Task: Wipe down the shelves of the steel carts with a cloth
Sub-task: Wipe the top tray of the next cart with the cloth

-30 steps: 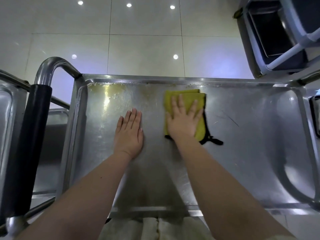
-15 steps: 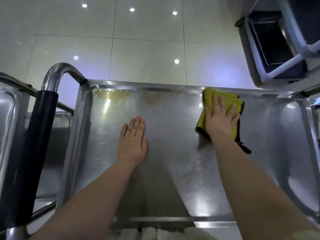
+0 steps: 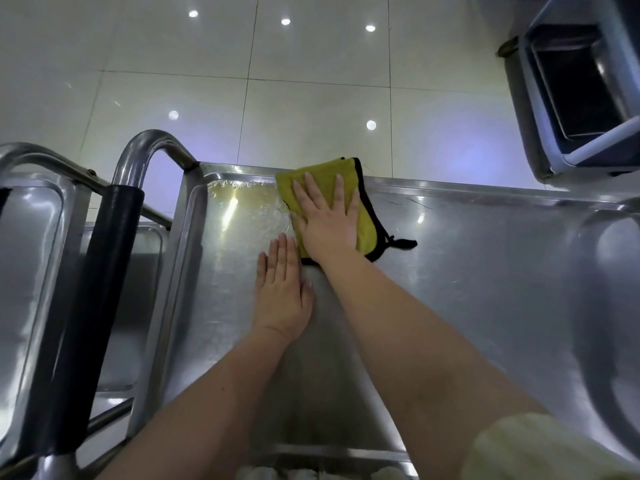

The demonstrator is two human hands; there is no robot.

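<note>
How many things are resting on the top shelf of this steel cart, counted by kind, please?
On the shelf:
Hands: 2 (left hand flat on the bare steel, right hand flat on the cloth)
Yellow cloth with black trim: 1
Total: 3

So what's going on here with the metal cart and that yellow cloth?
A person is wiping a shelf of a steel cart. Their right hand presses a yellow cloth flat against the shelf at its far edge, right beside a wet, yellowish patch in the far left corner. Their left hand rests flat on the bare steel, closer to them. Another steel cart stands alongside on the left.
</note>
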